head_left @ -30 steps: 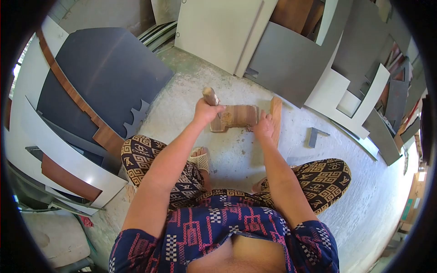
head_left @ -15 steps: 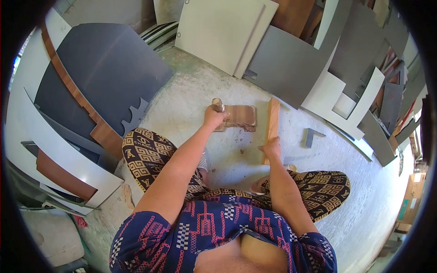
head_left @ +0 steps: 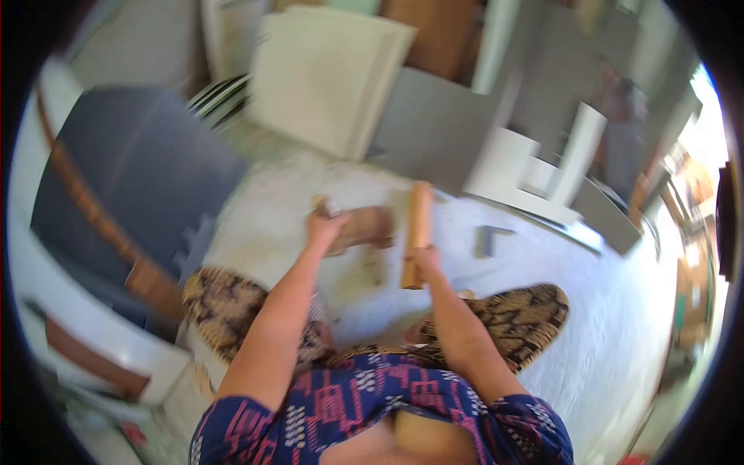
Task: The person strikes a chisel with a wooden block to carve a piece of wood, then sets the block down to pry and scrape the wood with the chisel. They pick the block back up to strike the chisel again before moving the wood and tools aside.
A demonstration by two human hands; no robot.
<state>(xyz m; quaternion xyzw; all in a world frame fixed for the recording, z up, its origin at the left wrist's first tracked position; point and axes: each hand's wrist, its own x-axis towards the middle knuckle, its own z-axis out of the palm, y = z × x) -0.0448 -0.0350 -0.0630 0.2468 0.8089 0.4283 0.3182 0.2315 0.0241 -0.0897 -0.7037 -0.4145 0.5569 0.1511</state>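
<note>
My left hand [head_left: 325, 232] is closed round an upright, thick, rounded handle [head_left: 319, 205]; whatever lies below my fist is hidden. Just right of that fist is a flat brown wooden board [head_left: 367, 226] with a rough, broken lower edge, on the concrete floor. My right hand [head_left: 425, 265] grips the near part of a long squared wooden bar [head_left: 419, 218], which points away from me to the right of the board. Motion blurs both hands. Further right, a small L-shaped metal piece [head_left: 488, 242] rests on the floor.
Dark panels [head_left: 132, 170] lean at the left. Cream boards [head_left: 322, 81] and grey sheets [head_left: 434, 128] stand ahead, with white cut-out pieces [head_left: 508, 167] to the right. Cardboard boxes [head_left: 691, 298] are at the far right. My bent knees flank the work spot.
The whole view has swung, shifting the scene left and down with blur. Against the floor, the wooden bar in my right hand has moved slightly away from me. My left hand remains beside the board.
</note>
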